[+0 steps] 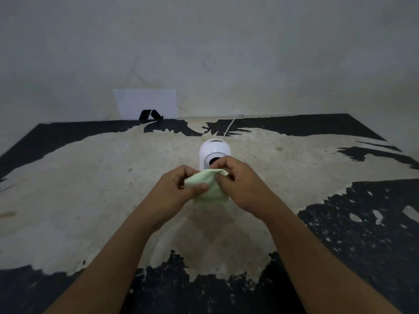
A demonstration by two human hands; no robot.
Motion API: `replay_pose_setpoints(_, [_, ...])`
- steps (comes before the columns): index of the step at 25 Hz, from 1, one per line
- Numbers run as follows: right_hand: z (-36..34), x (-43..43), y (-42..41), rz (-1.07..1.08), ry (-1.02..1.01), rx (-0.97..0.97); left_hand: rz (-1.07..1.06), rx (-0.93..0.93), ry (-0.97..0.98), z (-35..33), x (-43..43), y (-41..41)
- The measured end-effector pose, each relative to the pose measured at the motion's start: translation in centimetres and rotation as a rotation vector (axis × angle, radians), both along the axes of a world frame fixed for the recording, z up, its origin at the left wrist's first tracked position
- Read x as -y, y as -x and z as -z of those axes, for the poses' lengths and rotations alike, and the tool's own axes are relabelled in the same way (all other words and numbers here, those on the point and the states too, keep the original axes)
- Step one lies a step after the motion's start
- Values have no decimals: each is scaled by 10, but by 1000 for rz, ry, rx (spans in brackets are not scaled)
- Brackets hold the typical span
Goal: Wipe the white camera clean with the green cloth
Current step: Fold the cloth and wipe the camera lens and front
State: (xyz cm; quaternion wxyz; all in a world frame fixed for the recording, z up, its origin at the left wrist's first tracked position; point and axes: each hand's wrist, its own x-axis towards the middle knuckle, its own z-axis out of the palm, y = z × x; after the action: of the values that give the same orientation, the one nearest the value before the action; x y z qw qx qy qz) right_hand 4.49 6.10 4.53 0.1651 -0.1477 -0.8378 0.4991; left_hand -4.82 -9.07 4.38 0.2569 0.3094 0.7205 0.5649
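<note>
The white camera [214,148] stands upright on the worn table [90,177], a rounded body with a dark lens facing me. Just in front of it, both hands hold the pale green cloth [210,189] above the table. My left hand [179,189] pinches the cloth's left side between thumb and fingers. My right hand [235,184] grips its upper right edge, with the fingers close to the lens and partly covering the camera's lower front. The cloth hangs folded between the hands. The camera's base is hidden behind them.
A white cable [231,124] runs from the camera's back to the wall. A white paper sheet [146,103] with a black mark [150,114] leans on the wall at the table's far edge. The tabletop is black with large worn pale patches.
</note>
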Motion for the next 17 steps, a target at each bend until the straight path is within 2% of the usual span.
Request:
replay_pose_setpoints(2, [3,-3,3,51,90,-25,-162,56,-54,7,0,10])
replay_pose_setpoints(6, [5,-17,5,326,124,-46,-450,412,-230,15,-6,25])
replay_pose_setpoints(8, [6,-20,12,324,137,-9,-594,477,-259,19,-16,28])
replay_pose_setpoints(9, [7,-20,16,285,151,0,-635,437,-245,20,-22,28])
replay_pose_setpoints(11, [11,-18,23,200,179,-19,-644,211,-157,21,-34,23])
replay_pose_setpoints(14, [17,-19,25,150,253,-82,-530,-78,-40,27,-50,12])
replay_pose_setpoints(17, [24,-22,23,170,273,-100,-385,-108,-20,34,-66,6])
